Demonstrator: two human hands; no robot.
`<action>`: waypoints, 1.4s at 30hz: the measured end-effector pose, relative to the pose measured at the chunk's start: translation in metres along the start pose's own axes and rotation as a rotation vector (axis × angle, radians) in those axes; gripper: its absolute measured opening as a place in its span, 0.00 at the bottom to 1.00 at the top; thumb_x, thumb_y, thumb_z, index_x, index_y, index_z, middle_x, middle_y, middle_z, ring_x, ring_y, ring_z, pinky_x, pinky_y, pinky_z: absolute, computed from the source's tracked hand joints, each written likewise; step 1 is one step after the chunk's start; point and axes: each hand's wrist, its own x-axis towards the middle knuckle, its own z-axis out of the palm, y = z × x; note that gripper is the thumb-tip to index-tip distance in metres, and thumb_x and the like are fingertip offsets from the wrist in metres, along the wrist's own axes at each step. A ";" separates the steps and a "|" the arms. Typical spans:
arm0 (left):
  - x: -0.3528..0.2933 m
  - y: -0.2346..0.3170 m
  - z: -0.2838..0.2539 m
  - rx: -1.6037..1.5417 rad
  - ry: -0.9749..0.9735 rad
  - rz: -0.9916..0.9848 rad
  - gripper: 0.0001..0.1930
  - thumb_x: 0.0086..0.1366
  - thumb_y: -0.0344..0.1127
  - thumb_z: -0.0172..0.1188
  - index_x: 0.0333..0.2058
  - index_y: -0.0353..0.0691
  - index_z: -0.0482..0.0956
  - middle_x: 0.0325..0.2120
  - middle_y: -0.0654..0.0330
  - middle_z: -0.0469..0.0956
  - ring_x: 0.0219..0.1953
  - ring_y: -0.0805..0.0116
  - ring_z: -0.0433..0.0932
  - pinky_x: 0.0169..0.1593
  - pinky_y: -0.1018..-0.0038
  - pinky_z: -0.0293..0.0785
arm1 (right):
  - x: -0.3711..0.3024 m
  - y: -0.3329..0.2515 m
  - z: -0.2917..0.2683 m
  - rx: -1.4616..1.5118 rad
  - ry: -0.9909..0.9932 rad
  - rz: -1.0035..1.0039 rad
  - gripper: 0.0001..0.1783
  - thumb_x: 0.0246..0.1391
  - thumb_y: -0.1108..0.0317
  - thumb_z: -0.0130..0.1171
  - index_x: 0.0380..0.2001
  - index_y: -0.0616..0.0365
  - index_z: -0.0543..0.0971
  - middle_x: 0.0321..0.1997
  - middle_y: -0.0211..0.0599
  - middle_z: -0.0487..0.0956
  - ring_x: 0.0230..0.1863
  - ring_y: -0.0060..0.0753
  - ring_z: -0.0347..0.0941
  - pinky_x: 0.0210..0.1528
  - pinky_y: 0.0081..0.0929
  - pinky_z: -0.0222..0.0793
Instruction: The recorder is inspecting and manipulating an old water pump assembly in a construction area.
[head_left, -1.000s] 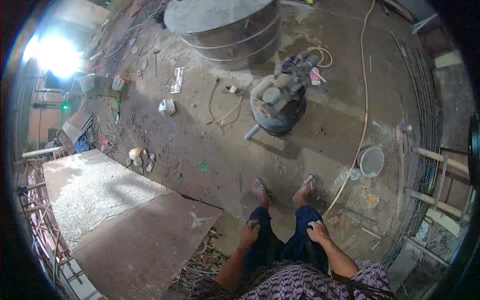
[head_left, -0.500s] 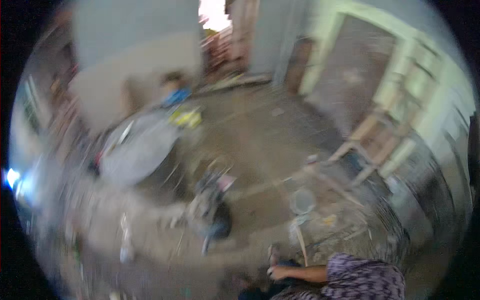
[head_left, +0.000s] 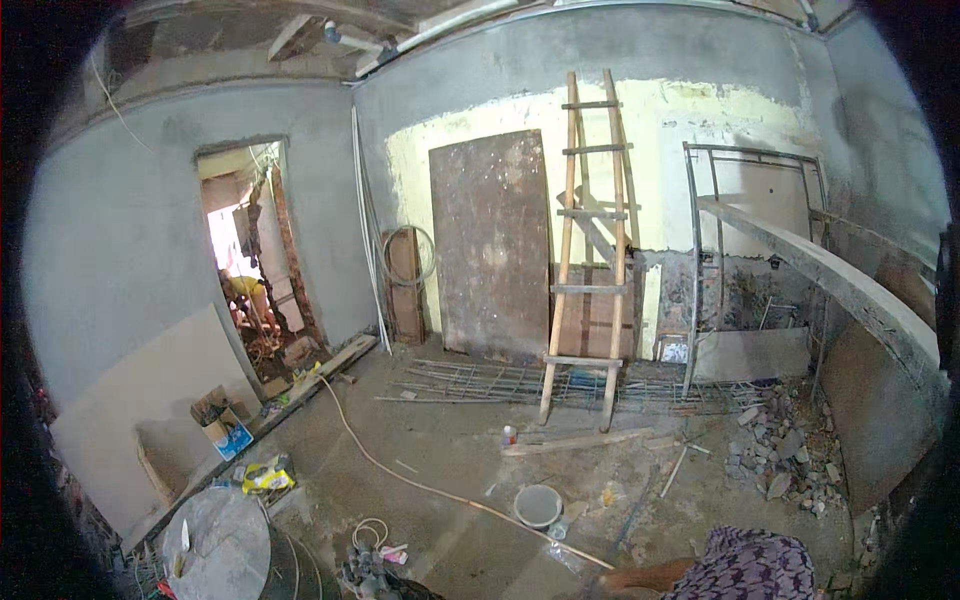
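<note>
I can read no words, numbers or signs from where I am. The blue side of the cardboard box [head_left: 233, 440] by the wall shows pale markings, too small for me to make out. The yellow packet [head_left: 267, 475] has darker patches I cannot decipher, and the small red-and-white container [head_left: 509, 436] is too tiny to read.

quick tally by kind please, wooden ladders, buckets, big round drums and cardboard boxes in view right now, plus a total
Wooden ladder: 1
Bucket: 1
Big round drum, cut off by the lower edge: 1
Cardboard box: 1
Total: 4
</note>
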 end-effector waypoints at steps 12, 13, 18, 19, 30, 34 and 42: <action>0.002 0.000 -0.003 0.063 -0.023 -0.022 0.14 0.69 0.40 0.59 0.46 0.36 0.79 0.40 0.56 0.80 0.41 0.57 0.78 0.47 0.63 0.74 | -0.022 0.027 -0.014 -0.022 -0.028 0.064 0.20 0.58 0.52 0.56 0.49 0.50 0.80 0.45 0.43 0.83 0.44 0.40 0.79 0.50 0.45 0.72; 0.002 -0.001 -0.006 0.064 -0.019 -0.024 0.14 0.69 0.40 0.59 0.46 0.36 0.79 0.40 0.56 0.80 0.41 0.57 0.78 0.47 0.63 0.74 | -0.021 0.025 -0.014 -0.030 -0.031 0.063 0.20 0.58 0.53 0.56 0.49 0.50 0.80 0.45 0.43 0.83 0.44 0.40 0.79 0.49 0.45 0.72; -0.005 -0.008 -0.027 0.061 0.018 -0.023 0.14 0.69 0.40 0.59 0.46 0.36 0.79 0.40 0.56 0.80 0.41 0.57 0.78 0.47 0.63 0.75 | -0.015 0.012 -0.018 -0.057 -0.034 0.035 0.19 0.58 0.53 0.56 0.48 0.50 0.80 0.44 0.42 0.83 0.43 0.40 0.79 0.49 0.44 0.72; -0.007 -0.011 -0.032 0.055 0.031 -0.028 0.14 0.69 0.40 0.59 0.46 0.36 0.79 0.40 0.56 0.80 0.41 0.57 0.78 0.47 0.63 0.75 | -0.013 0.008 -0.019 -0.071 -0.035 0.024 0.19 0.58 0.53 0.56 0.47 0.50 0.80 0.44 0.42 0.83 0.43 0.40 0.79 0.49 0.44 0.72; -0.128 -0.208 -0.121 -0.141 0.432 -0.162 0.13 0.68 0.39 0.59 0.46 0.37 0.79 0.40 0.56 0.80 0.41 0.58 0.78 0.47 0.62 0.75 | 0.052 -0.037 -0.027 -0.278 -0.122 -0.187 0.17 0.58 0.54 0.57 0.45 0.50 0.82 0.42 0.42 0.83 0.43 0.40 0.79 0.47 0.43 0.73; -0.234 -0.319 -0.058 0.285 0.747 0.065 0.13 0.68 0.39 0.59 0.45 0.37 0.79 0.40 0.56 0.80 0.41 0.58 0.78 0.47 0.62 0.75 | 0.091 -0.070 -0.042 -0.234 -0.108 -0.269 0.17 0.58 0.54 0.57 0.44 0.50 0.82 0.42 0.41 0.83 0.42 0.40 0.79 0.47 0.42 0.73; -0.263 -0.328 -0.016 -0.536 1.165 -0.357 0.22 0.66 0.47 0.63 0.52 0.38 0.79 0.42 0.54 0.83 0.42 0.60 0.81 0.47 0.63 0.77 | 0.165 -0.177 -0.051 -0.439 -0.278 -0.545 0.16 0.57 0.55 0.57 0.42 0.50 0.83 0.40 0.41 0.84 0.42 0.40 0.79 0.46 0.42 0.74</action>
